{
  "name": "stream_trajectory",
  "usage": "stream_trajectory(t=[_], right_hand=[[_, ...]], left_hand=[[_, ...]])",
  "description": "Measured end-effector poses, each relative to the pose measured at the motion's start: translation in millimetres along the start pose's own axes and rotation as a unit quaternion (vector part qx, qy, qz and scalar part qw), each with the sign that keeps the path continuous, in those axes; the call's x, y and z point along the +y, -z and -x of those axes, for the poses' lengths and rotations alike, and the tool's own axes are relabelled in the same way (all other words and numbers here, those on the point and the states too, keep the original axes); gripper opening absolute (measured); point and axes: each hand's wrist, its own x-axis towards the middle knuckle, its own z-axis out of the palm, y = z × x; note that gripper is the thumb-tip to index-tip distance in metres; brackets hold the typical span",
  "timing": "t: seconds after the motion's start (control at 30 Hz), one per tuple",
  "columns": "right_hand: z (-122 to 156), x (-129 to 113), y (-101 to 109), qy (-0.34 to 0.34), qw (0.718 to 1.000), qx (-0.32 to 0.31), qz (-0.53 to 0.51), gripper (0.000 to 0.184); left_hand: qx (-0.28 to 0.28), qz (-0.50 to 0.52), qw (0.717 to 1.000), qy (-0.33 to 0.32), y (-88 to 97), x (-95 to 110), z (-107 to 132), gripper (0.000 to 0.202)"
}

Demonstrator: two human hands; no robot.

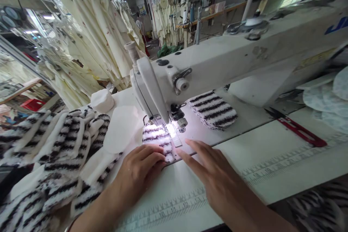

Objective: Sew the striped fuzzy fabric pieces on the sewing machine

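The person's left hand [137, 168] lies on a black-and-white striped terry fabric piece [157, 137], its fingers close together and curved slightly over the piece, pressing it flat rather than pinching it. The piece sits under the presser foot [159, 120] of a white industrial sewing machine [217, 61], on the metal plate near the machine's lit needle area. The right hand [212, 168] is open, with its fingers loosely spread and resting low on the white sewing table [244, 163]. Its fingertips [181, 153] are just beside the lower right corner of the striped piece, and they do not appear to grip it. A neat stack of similar striped pieces [213, 110] lies behind the machine's needle end, on the far side of the table. Along the table's left edge, a heap of striped pieces [54, 156] mixes with white oval pads [121, 128], the nearest of them close to the left hand. Red-handled scissors [301, 130] lie towards the right edge, below pale round pieces [326, 98]. A measuring scale [168, 206] runs along the table's near edge, and cream garments [95, 43] hang in rows beyond the left side of the table.
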Motion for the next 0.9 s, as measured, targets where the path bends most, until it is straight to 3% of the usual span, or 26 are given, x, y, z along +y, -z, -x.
stream_trajectory(t=[0.2,0.43,0.77,0.9], right_hand=[[5.7,-21.8,-14.5,0.009,0.999,0.024,0.044,0.054],[-9.1,-9.2,-16.5,0.016,0.998,0.033,0.058,0.047],[-49.2,9.3,-10.6,0.065,0.994,-0.032,0.084,0.050],[-48.5,11.2,-16.4,0.036,0.994,-0.032,0.097,0.043]], left_hand=[[0.004,-0.032,0.999,-0.025,-5.3,4.1,9.6,0.025],[-0.015,-0.051,0.999,0.002,-14.2,7.8,5.2,0.029],[0.009,-0.108,0.994,-0.019,-14.6,-23.3,-8.1,0.030],[0.044,-0.127,0.991,-0.027,-17.8,-36.2,-11.7,0.030]])
